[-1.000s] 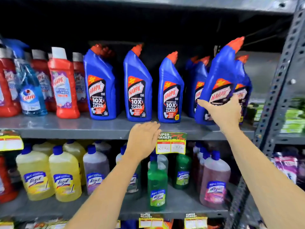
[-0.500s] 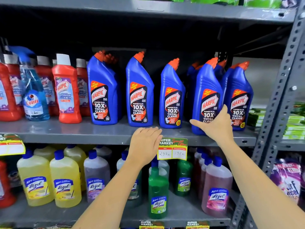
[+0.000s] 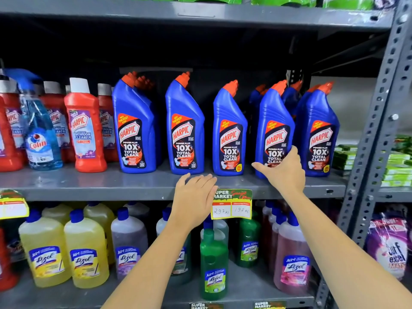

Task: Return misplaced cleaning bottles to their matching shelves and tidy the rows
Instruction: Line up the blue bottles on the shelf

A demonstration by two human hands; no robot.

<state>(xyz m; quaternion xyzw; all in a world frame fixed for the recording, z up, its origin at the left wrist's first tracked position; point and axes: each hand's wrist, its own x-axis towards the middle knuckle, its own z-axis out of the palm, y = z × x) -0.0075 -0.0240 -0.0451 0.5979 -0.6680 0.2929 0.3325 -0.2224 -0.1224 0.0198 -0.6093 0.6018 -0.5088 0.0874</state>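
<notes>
Five blue Harpic toilet-cleaner bottles with orange caps stand in a front row on the middle shelf (image 3: 89,184), with more behind. My right hand (image 3: 283,172) lies against the lower front of the fourth blue bottle (image 3: 275,130), which stands upright; the thumb is spread left and the fingers run up its right side. My left hand (image 3: 196,197) rests with relaxed fingers on the shelf's front edge, holding nothing. Left of the blue row stand red Harpic bathroom-cleaner bottles (image 3: 83,130), and a blue Colin spray bottle (image 3: 41,139) stands among them.
The lower shelf holds Lizol bottles: yellow (image 3: 44,253), purple, green (image 3: 213,264) and pink (image 3: 292,259). A price tag (image 3: 231,204) hangs from the middle shelf's edge. A perforated steel upright (image 3: 379,130) bounds the right side, with green packs (image 3: 396,161) and Surf Excel bags (image 3: 390,248) beyond.
My right hand brought the tilted, raised blue bottle down and stood it upright in the row. My left hand stayed on the shelf edge.
</notes>
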